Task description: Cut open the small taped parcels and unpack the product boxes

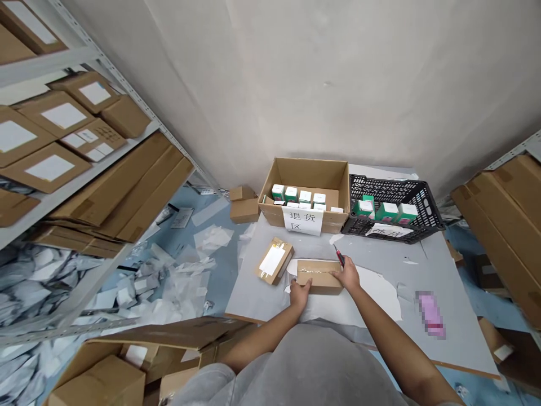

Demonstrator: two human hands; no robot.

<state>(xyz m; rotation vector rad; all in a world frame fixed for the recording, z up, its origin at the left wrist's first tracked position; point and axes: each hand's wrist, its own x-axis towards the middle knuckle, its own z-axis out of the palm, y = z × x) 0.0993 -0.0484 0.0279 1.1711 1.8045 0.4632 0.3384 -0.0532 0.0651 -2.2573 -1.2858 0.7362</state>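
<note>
We judge the small box (320, 280) on the desk (252, 299) part-way: its seam looks cut, its flaps unopened. Our left hand (300, 294) pinches its near-left corner; our right hand (349, 274) grips a red knife (340, 258), touching the box. The second box (274, 260) seems uncut.

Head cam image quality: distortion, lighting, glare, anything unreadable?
Head view: wide-angle stretch, with the shelving rack slanting steeply; head view: lighting soft, shading faint on the wall; head view: pale streaks across the cardboard box, glare or torn tape, can't tell; head view: pink item pixelated beyond recognition.
</note>
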